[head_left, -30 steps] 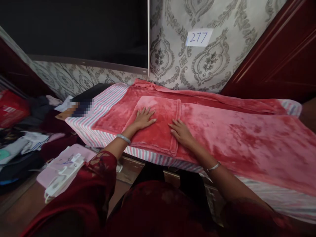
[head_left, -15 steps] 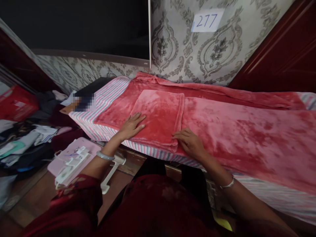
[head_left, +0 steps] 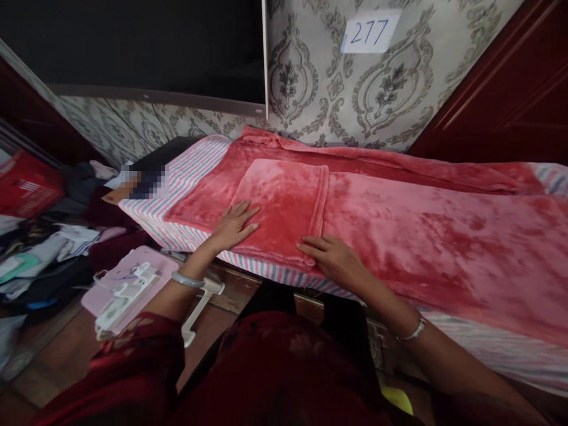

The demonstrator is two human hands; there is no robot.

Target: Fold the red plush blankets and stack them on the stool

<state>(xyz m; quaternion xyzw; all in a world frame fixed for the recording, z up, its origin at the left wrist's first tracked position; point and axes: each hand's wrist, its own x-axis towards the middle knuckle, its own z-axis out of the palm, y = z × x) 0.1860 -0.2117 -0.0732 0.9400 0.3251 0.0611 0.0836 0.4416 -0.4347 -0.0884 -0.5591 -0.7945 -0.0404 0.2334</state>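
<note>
A plush red-pink blanket (head_left: pixel 421 231) lies lengthwise over a striped sheet (head_left: pixel 195 160). At its left part, a squarish folded section (head_left: pixel 284 195) rests on top, with a thick hemmed edge along its right side. My left hand (head_left: pixel 233 228) lies flat on the left side of that section, fingers spread. My right hand (head_left: pixel 337 258) is at the section's near right corner; its fingers are stretched out over the hem and touch it. The right thumb is mostly hidden.
A large dark television screen (head_left: pixel 146 47) hangs over the left back. Heaped clothes (head_left: pixel 62 260) and a red bag (head_left: pixel 29 183) are at far left. Below my left arm, a white power strip (head_left: pixel 128 296) sits on a pink surface. A paper marked 277 (head_left: pixel 370 32) is on the wall.
My right hand has gone from pinching near the hem's corner to lying with fingers extended over it, slightly further left. My left hand stays flat on the blanket. The view has shifted slightly.
</note>
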